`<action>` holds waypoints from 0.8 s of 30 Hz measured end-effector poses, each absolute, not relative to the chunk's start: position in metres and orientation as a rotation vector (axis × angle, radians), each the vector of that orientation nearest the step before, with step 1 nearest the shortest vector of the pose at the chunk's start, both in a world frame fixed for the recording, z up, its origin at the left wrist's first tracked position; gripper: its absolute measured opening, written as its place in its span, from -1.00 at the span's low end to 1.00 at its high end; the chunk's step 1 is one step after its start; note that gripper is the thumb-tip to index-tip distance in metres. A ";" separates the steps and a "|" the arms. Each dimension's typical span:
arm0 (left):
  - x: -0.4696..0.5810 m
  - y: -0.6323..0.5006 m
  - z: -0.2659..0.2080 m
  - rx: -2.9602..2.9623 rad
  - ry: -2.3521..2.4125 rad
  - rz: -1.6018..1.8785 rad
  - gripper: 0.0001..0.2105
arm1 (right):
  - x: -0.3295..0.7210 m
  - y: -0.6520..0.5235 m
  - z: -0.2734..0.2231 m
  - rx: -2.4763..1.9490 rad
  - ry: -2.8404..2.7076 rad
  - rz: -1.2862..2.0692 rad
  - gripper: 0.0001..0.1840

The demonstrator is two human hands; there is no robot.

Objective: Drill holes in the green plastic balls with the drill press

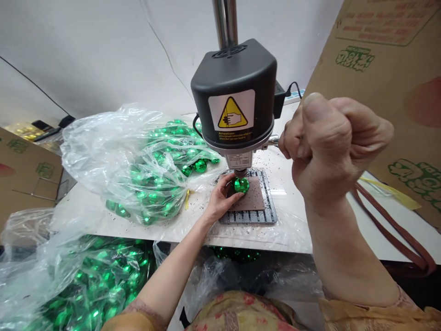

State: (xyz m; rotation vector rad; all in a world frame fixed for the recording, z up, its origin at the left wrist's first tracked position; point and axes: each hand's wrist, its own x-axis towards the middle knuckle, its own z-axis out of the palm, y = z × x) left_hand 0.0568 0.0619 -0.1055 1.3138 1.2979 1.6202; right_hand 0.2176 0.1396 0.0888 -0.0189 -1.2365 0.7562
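My left hand (220,198) grips a shiny green faceted ball (240,185) between thumb and fingers. The ball sits right under the chuck of a black bench drill press (234,82), over a brown square pad (257,195) on the slotted metal base (272,216). Any drill bit is hidden, and I cannot tell whether it touches the ball. High on the right, my right hand (330,138) is closed in a fist around the feed lever (273,140), whose metal stem shows at the machine's side. The fist hides the lever's far end.
A clear plastic bag of green balls (155,184) lies left of the machine on the white table (292,230). Below the table edge is another bag of green balls (96,280). Cardboard boxes (389,115) flank both sides. A brown strap (396,234) hangs at right; dark shavings surround the base.
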 end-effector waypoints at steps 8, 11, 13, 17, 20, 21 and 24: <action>0.059 0.057 -0.105 1.351 1.387 1.506 -0.44 | 0.217 0.141 0.088 0.009 -1.241 0.759 -0.49; 0.061 0.057 -0.101 1.372 1.477 1.500 -0.51 | 0.219 0.138 0.089 -0.044 -1.260 0.778 -0.48; 0.064 0.056 -0.099 1.370 1.505 1.533 -0.53 | 0.220 0.136 0.093 -0.092 -1.272 0.787 -0.47; 0.070 0.050 -0.096 1.379 1.496 1.519 -0.50 | 0.217 0.139 0.104 -0.135 -1.288 0.857 -0.50; 0.070 0.047 -0.096 1.419 1.501 1.504 -0.49 | 0.214 0.147 0.111 -0.082 -1.274 0.909 -0.48; 0.069 0.047 -0.097 1.428 1.496 1.504 -0.49 | 0.213 0.150 0.112 -0.071 -1.266 0.923 -0.47; 0.068 0.047 -0.100 1.422 1.454 1.505 -0.48 | 0.213 0.153 0.114 -0.102 -1.266 0.945 -0.46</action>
